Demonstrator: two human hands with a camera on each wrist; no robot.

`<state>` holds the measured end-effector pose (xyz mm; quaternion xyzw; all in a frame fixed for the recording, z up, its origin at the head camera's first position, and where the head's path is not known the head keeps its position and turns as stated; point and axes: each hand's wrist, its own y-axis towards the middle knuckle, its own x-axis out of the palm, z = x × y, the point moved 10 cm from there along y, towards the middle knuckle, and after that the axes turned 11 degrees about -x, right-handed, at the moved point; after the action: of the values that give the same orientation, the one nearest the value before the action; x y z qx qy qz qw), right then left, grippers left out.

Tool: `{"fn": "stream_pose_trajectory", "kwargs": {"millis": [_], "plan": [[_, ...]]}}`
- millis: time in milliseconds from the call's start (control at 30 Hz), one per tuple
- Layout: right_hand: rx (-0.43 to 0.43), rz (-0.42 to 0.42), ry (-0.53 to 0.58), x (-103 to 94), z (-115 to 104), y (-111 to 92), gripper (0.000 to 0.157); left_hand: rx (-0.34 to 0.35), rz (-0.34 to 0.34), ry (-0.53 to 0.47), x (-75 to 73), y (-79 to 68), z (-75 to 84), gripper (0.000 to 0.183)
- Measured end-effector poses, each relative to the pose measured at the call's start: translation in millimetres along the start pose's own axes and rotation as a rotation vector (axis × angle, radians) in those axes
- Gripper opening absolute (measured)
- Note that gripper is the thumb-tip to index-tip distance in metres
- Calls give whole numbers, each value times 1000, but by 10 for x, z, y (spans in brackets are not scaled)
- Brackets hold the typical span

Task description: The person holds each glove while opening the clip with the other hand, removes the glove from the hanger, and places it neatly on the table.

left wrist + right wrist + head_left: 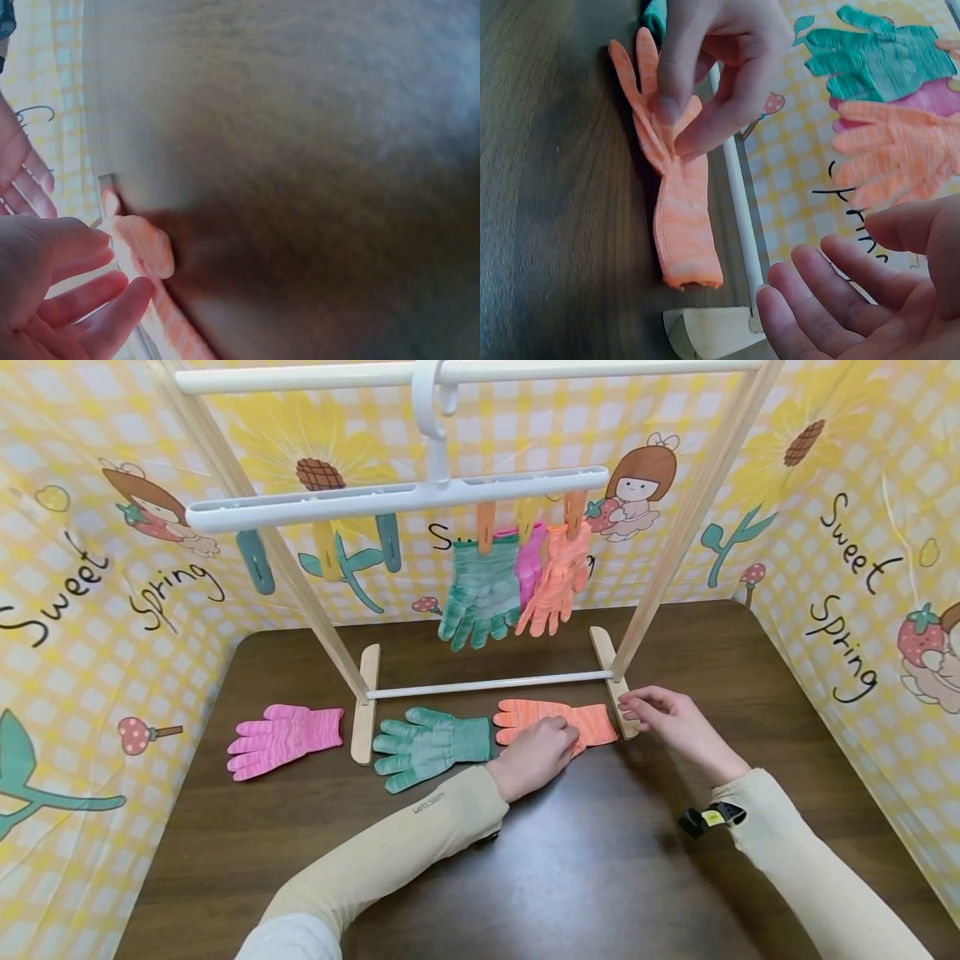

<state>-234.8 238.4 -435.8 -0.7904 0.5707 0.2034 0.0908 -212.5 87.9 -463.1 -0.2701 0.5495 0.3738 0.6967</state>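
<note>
Across the desk (592,885) in the head view, the left hand (536,756) is arching loosely over the orange glove (599,724), which is lying right of a green glove (431,746) and a pink glove (285,739), while the right hand (682,724) is hovering relaxed and empty near a rack foot (606,652), and three hanging gloves (483,589) are dangling, pegged, from the white hanger (510,487). From the left wrist, thumb and fingers are standing apart beside the orange glove, contact unclear. From the right wrist, the left hand is bending unclosed over the glove's middle, the right hand spreading its fingers nearby.
</note>
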Motion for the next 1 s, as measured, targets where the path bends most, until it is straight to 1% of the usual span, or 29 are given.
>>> {"fn": "stream_pose_trajectory", "kwargs": {"millis": [133, 233, 333, 433, 500, 633, 833, 933, 1000], "plan": [[1, 1, 38, 51, -25, 11, 37, 8, 21, -65, -75, -48, -35, 11], [10, 5, 42, 72, -41, 17, 37, 8, 37, -97, -137, -106, -67, 10], [-2, 5, 12, 83, -91, 38, 36, -4, 62, -121, -210, -170, -119, 10], [-28, 0, -37, 86, -167, 68, 36, -30, 97, -176, -294, -235, -196, 13], [-43, 0, -68, 84, -220, 86, 35, -42, 132, -219, -359, -274, -252, 16], [-73, 13, -94, 65, -313, 117, 33, -53, 214, -294, -500, -350, -357, 18], [-100, 43, -118, 40, -439, 190, 32, -68, 359, -321, -700, -465, -500, 16], [-109, 47, -121, 39, -543, 247, 33, -75, 414, -324, -804, -518, -570, 16], [-118, 48, -115, 37, -638, 283, 33, -67, 453, -337, -893, -553, -608, 16]]}}
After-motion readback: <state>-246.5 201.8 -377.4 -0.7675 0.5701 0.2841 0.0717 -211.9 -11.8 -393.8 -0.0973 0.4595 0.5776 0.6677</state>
